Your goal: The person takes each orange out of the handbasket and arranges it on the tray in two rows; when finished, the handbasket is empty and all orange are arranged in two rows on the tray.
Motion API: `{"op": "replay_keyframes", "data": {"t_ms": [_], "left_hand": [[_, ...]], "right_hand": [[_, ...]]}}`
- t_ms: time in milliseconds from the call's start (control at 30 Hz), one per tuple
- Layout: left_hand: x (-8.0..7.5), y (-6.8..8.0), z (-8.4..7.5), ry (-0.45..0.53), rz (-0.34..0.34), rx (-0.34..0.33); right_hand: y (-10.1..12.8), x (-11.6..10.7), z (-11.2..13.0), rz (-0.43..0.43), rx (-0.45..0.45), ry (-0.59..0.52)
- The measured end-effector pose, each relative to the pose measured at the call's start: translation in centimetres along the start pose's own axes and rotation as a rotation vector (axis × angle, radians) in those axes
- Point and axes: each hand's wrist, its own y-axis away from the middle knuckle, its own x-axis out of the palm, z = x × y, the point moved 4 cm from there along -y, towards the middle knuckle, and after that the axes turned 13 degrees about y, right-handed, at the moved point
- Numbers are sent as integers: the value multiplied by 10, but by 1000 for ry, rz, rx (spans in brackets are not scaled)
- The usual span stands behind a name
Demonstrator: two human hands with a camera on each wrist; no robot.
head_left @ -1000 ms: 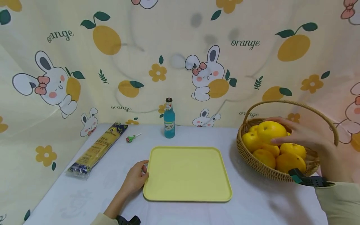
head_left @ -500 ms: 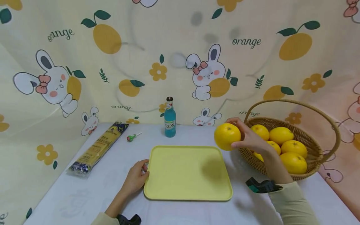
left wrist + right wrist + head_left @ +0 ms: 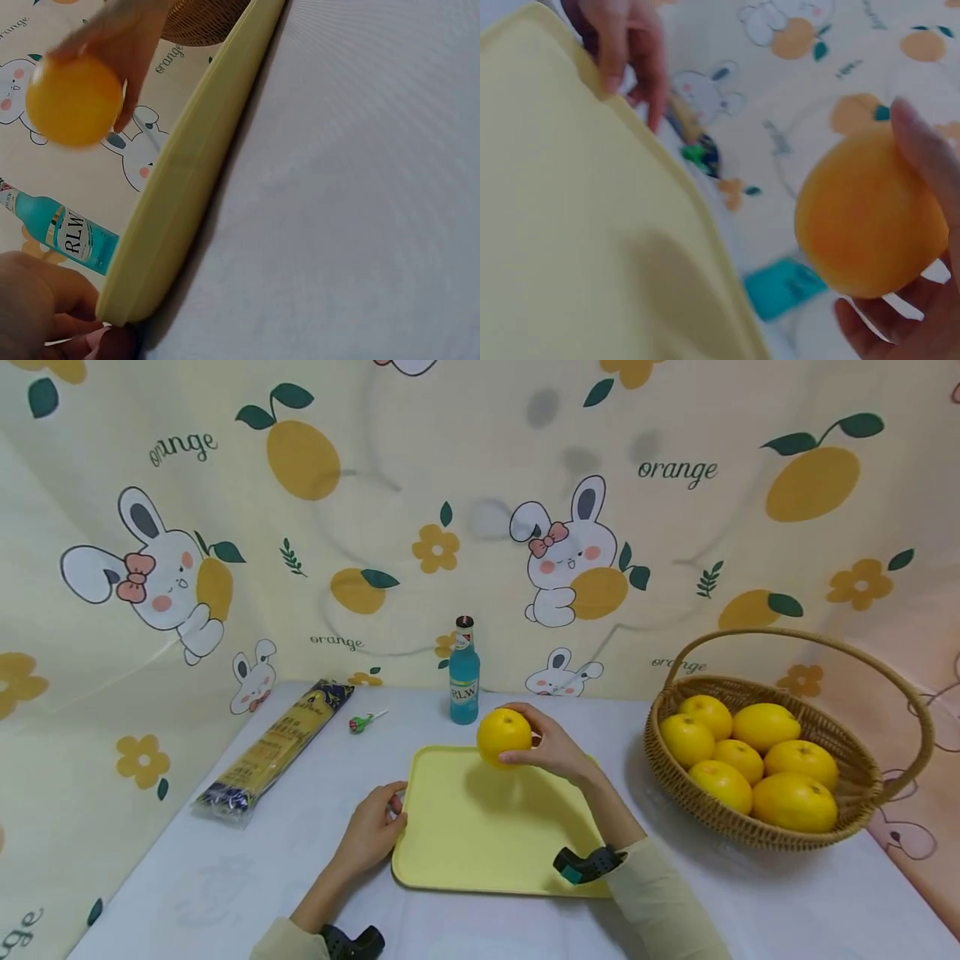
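Note:
My right hand grips a yellow-orange fruit a little above the far part of the pale yellow tray; the fruit fills the right wrist view, with fingers curled round it. In the left wrist view the same fruit hangs above the tray's edge. My left hand rests on the table and holds the tray's left rim, fingers against its corner.
A wicker basket with several yellow fruits stands at the right. A blue bottle stands behind the tray. A lollipop and a long packet of noodles lie at the left. A printed cloth hangs behind.
My right hand took a fruit out of the basket and carried it left, from the basket's rim to above the tray. My left hand stayed on the tray's rim.

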Motion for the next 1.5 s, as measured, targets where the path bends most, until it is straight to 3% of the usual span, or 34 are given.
{"op": "replay_keyframes", "data": {"t_ms": [233,467,667,867,1167,1500], "left_hand": [[-1,0,-2,-5,-1,16],[0,0,-1,4,1,-16],[2,1,0,2,9,8],[-1,1,-2,-15,-11,18],[0,3,1,-4,-1,-12],[1,1,-2,2,4,24]], "right_hand": [[-21,48,-8,-65,112,113],[-32,81,-8,-96,59,108],[-30,86,-8,-95,19,181],[-27,83,-7,-37,-20,290],[-31,93,-7,-25,-77,262],[-44,102,-1,-88,-44,304]]}}
